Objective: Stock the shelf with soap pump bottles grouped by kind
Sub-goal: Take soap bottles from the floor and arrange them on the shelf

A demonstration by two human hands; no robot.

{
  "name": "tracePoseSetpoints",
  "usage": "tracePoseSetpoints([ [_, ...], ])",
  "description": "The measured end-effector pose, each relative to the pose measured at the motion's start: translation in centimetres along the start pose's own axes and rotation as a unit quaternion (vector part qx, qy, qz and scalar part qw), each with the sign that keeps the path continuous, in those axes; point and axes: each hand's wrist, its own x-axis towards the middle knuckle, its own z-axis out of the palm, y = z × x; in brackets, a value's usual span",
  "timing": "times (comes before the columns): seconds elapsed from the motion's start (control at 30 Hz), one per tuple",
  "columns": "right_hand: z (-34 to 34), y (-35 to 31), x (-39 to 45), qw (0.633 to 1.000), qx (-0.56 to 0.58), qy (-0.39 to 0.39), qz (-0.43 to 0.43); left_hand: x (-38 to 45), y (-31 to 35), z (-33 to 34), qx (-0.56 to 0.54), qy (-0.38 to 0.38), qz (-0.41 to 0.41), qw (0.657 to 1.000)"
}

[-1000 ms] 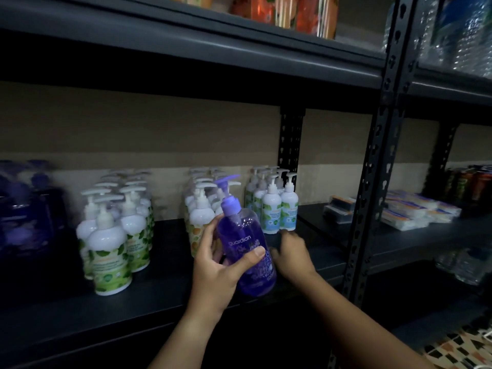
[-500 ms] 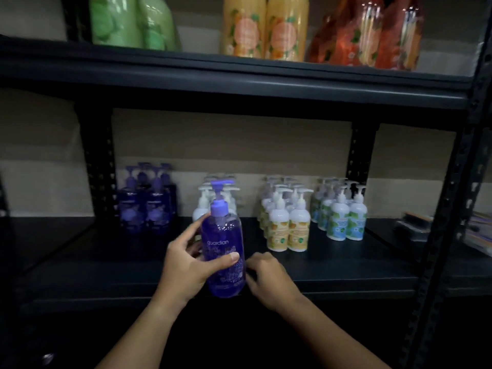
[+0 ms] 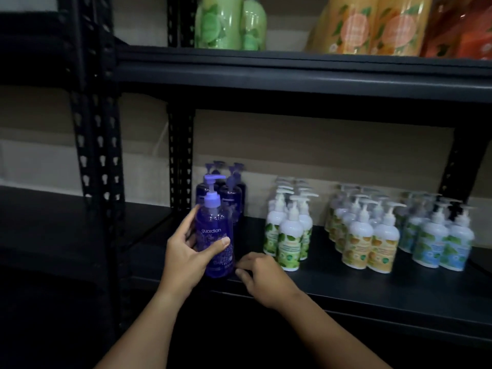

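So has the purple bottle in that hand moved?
Yes. The purple bottle moved left along the shelf, away from the green-label bottles toward the purple group.

A purple pump bottle (image 3: 215, 235), translucent and marked "guardian", stands upright at the shelf's (image 3: 346, 286) front edge, just ahead of the other purple bottles (image 3: 231, 198). Rightward stand white pump bottles grouped by label: green (image 3: 290, 235), orange (image 3: 370, 241), blue (image 3: 439, 241).

Dim, underexposed view, deep shadow at left and below, soft motion blur, bowed wide-angle edges.
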Motion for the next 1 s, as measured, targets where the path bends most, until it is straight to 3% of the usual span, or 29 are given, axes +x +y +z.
tracePoseSetpoints([
  [0.5,1.7,-1.0,5.5,0.994,0.005,-0.080,0.070,3.1,-2.7,-4.0,0.085,-0.002,-0.014,0.996],
  [0.83,3.1,-1.0,7.7,0.992,-0.021,-0.091,0.090,6.1,-5.6,-4.5,0.245,0.008,0.009,0.969],
  [1.0,3.5,-0.5,8.7,0.991,-0.017,-0.096,0.096,8.0,-7.2,-4.4,0.266,0.019,-0.001,0.964],
])
